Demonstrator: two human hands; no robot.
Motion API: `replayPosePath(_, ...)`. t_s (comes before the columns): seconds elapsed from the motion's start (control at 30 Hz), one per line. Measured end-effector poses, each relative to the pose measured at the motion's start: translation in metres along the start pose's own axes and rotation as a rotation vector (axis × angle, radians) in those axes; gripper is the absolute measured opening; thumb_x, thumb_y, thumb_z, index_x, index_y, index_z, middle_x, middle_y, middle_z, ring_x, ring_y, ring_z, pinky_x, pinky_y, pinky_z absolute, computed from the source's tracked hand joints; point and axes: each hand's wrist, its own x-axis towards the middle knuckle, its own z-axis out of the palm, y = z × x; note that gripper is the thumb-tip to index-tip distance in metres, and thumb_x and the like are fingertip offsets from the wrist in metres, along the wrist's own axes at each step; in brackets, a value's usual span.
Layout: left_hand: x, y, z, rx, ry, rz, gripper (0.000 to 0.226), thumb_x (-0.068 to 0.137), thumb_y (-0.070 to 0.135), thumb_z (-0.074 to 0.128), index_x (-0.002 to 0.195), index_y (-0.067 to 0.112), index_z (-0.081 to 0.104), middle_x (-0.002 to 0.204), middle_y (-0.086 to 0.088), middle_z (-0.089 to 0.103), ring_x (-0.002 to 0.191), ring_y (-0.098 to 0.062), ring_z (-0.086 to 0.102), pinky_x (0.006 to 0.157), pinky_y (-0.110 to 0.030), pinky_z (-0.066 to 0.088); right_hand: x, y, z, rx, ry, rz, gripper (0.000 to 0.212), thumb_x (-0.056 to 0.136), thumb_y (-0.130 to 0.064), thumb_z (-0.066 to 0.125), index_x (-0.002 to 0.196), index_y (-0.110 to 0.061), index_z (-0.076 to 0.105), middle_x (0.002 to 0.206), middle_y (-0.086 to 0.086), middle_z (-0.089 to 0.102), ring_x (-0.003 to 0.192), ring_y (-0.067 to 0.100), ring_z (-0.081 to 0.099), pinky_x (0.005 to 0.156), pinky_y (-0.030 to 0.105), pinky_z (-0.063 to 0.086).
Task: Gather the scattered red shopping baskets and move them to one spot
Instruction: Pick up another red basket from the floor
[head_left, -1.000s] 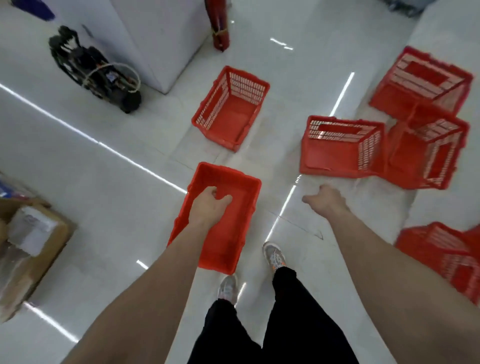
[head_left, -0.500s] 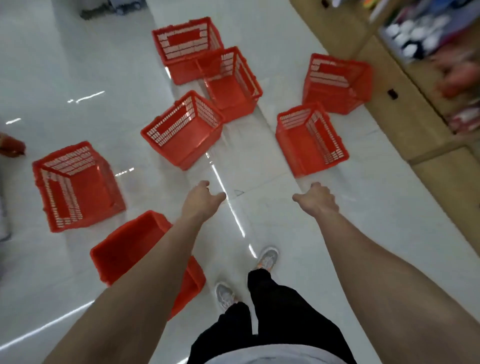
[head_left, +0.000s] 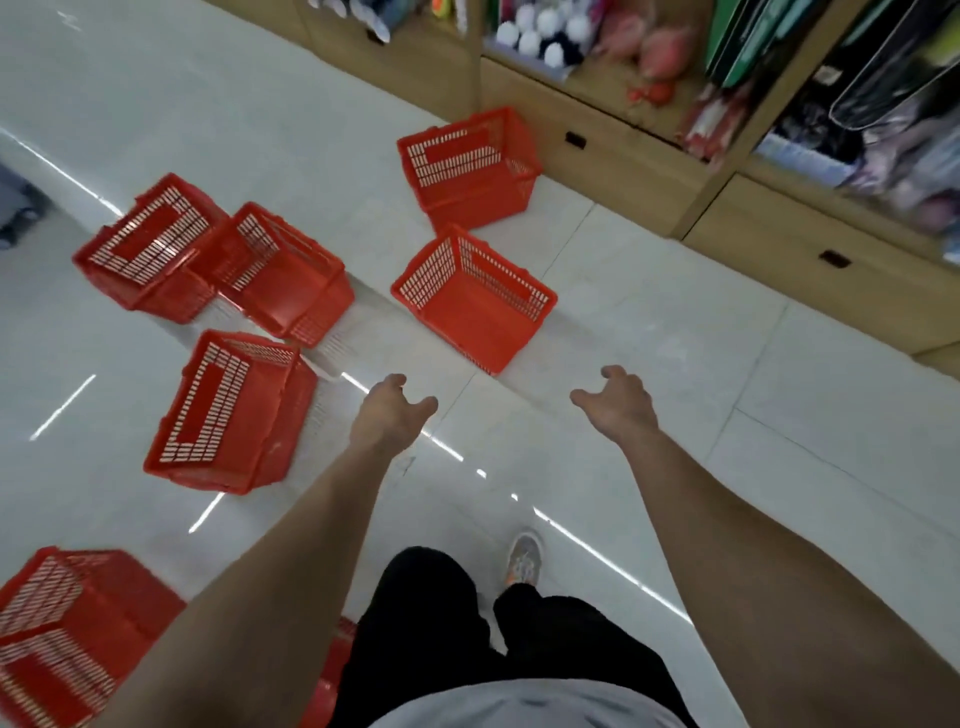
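- L hand & R hand: both out in front, palms down, fingers loosely curled, thumbs apart. They hold nothing and touch nothing.
- Both forearms are bare and reach fwd from the lower edge. Black trousers and one shoe show between them.
- Centre basket: red, on the floor just beyond the hands, between their lines. Only bare floor lies in between.
- Side basket: near the L hand, to its left, not touching it.
- Twin baskets: two farther left, pressed against each other.
- Shelf basket: behind the centre one, right beside the wooden shelf unit, which is stocked w/ blurred goods.
- Corner basket: bottom left, under the L arm and partly cut by the frame edge.
- Another red piece shows by the L leg. Can't tell what it is.
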Motion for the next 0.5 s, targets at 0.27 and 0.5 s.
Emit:
replayPosePath(0.27, 0.126, 0.065, -0.025, 0.040, -0.029, 0.031, 0.072, 0.085, 0.043, 0.067, 0.144, 0.008, 0.045, 0.141, -0.012, 0.054, 0.125, -0.027, 0.053, 0.097, -0.036, 0.042, 0.099, -0.046, -0.012, 0.043, -0.019, 0.089, 0.075, 0.086, -0.046, 0.068, 0.150, -0.019, 0.040, 0.146, 0.012, 0.044, 0.132, 0.035, 0.046, 0.105, 0.045, 0.042)
replayPosePath(0.5, 0.302, 0.119, -0.041, 0.027, -0.060, 0.062, 0.054, 0.085, 0.040, 0.069, 0.128, 0.010, 0.059, 0.125, -0.008, 0.065, 0.114, -0.026, 0.060, 0.081, -0.031, 0.042, 0.229, -0.119, 0.004, 0.086, -0.057, 0.184, 0.076, 0.088, -0.042, 0.069, 0.152, -0.017, 0.037, 0.148, 0.012, 0.044, 0.127, 0.032, 0.053, 0.102, 0.044, 0.045)
